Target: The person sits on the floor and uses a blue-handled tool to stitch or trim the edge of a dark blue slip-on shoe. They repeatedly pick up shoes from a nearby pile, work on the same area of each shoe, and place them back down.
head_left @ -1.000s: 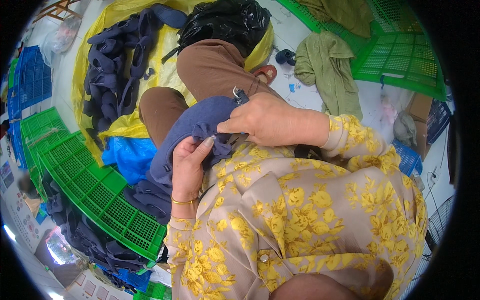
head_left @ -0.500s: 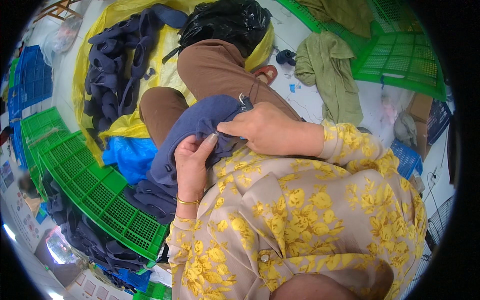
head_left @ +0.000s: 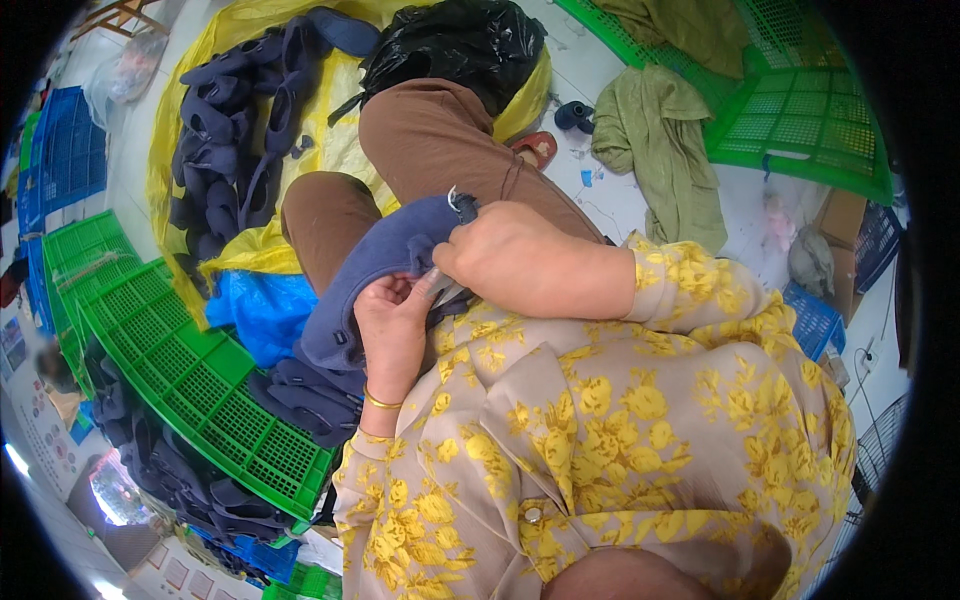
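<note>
Across my lap lies a navy, curved, padded fabric piece (head_left: 370, 265), like a neck pillow, with a dark strip and a white end at its far tip. My left hand (head_left: 395, 325), with a gold bangle at the wrist, is closed on its inner edge, thumb on top. Right beside it, my right hand (head_left: 520, 260) is curled against the same edge, its fingertips meeting the left thumb. A pale sliver shows between the hands, too small to name. The right palm faces down and hides whatever its fingers hold.
Several similar navy pieces (head_left: 215, 135) lie on a yellow sheet (head_left: 335, 130), by a black plastic bag (head_left: 455, 50). Green crates (head_left: 210, 370) stand at my left, with a blue bag (head_left: 262, 312) beside them. Olive cloth (head_left: 655, 130) and a dark thread spool (head_left: 572, 115) lie at right.
My right hand has drawn slightly nearer and turned palm down, its extended forefinger now curled in. The left hand has shifted slightly right, still holding the navy piece.
</note>
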A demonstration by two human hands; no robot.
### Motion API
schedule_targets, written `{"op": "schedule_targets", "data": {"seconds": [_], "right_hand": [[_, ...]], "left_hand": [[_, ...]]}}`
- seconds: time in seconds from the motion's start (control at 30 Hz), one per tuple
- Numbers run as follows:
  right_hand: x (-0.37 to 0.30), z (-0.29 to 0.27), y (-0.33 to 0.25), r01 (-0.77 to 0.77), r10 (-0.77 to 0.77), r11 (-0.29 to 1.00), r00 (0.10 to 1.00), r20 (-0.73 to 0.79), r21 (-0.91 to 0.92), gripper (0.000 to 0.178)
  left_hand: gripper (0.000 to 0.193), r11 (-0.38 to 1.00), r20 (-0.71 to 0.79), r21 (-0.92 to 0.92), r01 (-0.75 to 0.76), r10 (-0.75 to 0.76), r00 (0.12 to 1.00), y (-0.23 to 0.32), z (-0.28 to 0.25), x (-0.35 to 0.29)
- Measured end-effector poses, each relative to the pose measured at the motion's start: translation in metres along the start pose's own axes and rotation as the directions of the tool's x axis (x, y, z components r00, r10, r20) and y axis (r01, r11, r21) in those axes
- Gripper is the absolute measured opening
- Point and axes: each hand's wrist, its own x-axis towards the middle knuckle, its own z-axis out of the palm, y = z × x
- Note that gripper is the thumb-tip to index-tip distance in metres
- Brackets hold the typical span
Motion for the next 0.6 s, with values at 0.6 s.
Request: {"op": "schedule_targets", "data": {"seconds": [0.6], "right_hand": [[0.006, 0.006, 0.045, -0.004, 0.005, 0.884, 1.0, -0.002, 0.467, 0.031]], "left_hand": [[0.016, 0.98, 0.144, -0.159, 0.121, -0.098, 0.985, 0.005, -0.018, 0.006]]}}
